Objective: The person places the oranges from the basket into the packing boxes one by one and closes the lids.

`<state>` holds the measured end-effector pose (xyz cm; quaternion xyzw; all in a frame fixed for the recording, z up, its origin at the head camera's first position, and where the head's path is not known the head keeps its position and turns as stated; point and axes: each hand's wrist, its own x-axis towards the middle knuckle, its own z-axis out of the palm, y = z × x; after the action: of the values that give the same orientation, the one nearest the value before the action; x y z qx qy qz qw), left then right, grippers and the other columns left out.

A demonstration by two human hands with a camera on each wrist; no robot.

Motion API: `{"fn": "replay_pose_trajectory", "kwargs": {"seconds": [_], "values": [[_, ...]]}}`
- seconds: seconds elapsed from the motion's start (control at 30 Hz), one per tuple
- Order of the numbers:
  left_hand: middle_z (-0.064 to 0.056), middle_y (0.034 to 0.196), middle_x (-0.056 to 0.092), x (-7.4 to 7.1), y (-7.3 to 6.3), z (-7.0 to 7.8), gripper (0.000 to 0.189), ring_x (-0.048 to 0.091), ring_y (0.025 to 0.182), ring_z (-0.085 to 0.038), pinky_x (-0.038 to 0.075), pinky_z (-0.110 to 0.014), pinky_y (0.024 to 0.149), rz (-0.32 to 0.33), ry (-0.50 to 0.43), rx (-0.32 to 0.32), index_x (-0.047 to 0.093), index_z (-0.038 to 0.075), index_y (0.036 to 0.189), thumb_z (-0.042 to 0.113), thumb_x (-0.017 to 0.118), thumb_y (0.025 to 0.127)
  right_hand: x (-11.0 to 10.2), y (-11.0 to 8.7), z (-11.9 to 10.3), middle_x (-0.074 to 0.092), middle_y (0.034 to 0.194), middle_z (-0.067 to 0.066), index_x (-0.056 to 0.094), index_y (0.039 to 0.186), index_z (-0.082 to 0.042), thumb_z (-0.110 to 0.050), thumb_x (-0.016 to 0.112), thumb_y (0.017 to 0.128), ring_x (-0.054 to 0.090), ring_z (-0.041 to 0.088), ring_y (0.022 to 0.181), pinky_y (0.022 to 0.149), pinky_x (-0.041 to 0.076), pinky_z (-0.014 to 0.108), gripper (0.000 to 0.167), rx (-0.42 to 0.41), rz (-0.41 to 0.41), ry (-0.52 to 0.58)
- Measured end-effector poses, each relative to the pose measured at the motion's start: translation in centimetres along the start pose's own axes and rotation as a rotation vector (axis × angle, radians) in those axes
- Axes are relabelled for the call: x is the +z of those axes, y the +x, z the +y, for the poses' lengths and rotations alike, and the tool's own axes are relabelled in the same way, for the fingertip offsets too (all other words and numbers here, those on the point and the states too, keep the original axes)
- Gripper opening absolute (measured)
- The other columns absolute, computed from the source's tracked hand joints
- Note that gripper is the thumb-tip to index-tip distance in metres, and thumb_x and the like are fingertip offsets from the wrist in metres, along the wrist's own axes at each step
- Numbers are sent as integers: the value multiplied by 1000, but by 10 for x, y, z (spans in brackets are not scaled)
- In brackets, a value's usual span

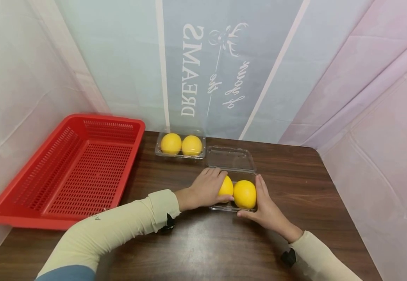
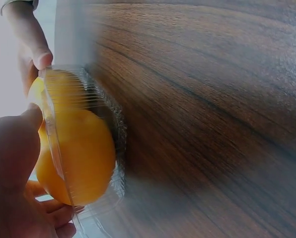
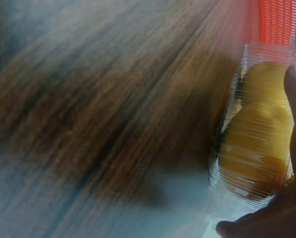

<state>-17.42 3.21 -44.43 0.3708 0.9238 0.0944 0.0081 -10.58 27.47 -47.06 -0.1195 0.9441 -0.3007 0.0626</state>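
Observation:
A clear plastic clamshell box (image 1: 221,208) lies on the table with its lid (image 1: 231,159) folded back toward the wall. Two round yellow fruits sit side by side in its base. My left hand (image 1: 205,189) grips the left fruit (image 1: 227,186), fingers over its far side and thumb at the front, covering much of it. Beside it the right fruit (image 1: 245,194) shows almost whole. My right hand (image 1: 269,210) holds the box's right end, thumb at the front corner and fingers along the side. Through the ribbed wall, the left wrist view shows a yellow fruit (image 2: 78,158) close up.
Behind and to the left stands a closed clear box (image 1: 180,156) with two more yellow fruits. A large red plastic basket (image 1: 138,144) occupies the table's left side. Printed cloth (image 1: 133,70) hangs right behind the brown wooden table (image 1: 295,175).

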Motion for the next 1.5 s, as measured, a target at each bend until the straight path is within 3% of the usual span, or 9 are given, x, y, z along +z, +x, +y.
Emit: {"fn": "replay_pose_trajectory", "kwargs": {"seconds": [0.43,0.73,0.97,1.2,1.5], "values": [[-10,129,60,-8,8,2,70,57,119,-24,43,-42,106,-16,-112,-68,54,7,142,63,53,99,-4,1,-3,-9,165,29,-8,159,4,-48,84,80,13,52,149,110,32,67,132,0,-10,8],[-4,119,63,-6,15,6,52,58,112,-21,42,-40,104,65,-225,-164,67,13,129,55,57,100,-5,2,-3,-9,165,30,-9,159,4,-45,84,82,11,53,149,109,31,68,131,-13,-10,8],[-4,119,65,-4,14,5,46,58,113,-20,42,-41,105,111,-291,-183,69,14,126,51,60,100,-6,1,-4,-9,165,31,-8,158,6,-44,85,82,7,53,150,110,28,70,130,-16,-16,13],[-6,123,64,-5,11,-2,38,59,115,-22,45,-42,104,215,-490,-191,68,10,126,37,66,100,-8,1,-4,-8,165,30,-7,159,5,-48,83,83,6,53,150,110,27,71,130,4,-23,-11],[-19,123,62,-2,5,-20,36,59,113,-34,49,-45,99,414,-786,-293,62,-3,126,19,67,98,-14,4,-6,-2,166,28,4,161,2,-45,62,100,10,52,150,109,25,75,96,28,44,-1]]}}
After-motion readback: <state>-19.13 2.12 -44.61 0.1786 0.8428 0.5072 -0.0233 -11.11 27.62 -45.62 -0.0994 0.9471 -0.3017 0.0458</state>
